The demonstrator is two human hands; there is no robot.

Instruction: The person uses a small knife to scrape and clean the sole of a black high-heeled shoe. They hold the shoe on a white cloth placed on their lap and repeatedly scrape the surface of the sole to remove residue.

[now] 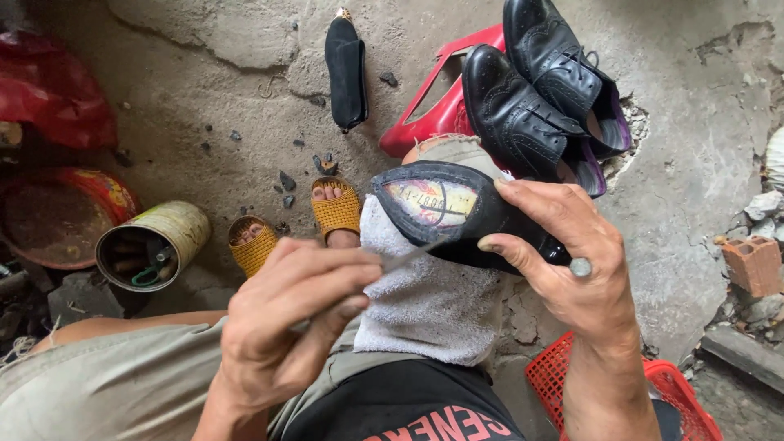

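Right hand [572, 261] gripping black shoe [457, 216] sole-up on grey towel [425, 302] over knee, left hand [286, 318] pinched on thin metal tool [408, 257] touching sole, tin can [155, 245] and black shoes [539, 90] on floor [204, 106].

A pair of black brogues [545, 90] lay on a red shoe [433, 110], near a black slipper [346, 72], a tin [155, 245] and a brick [753, 263].
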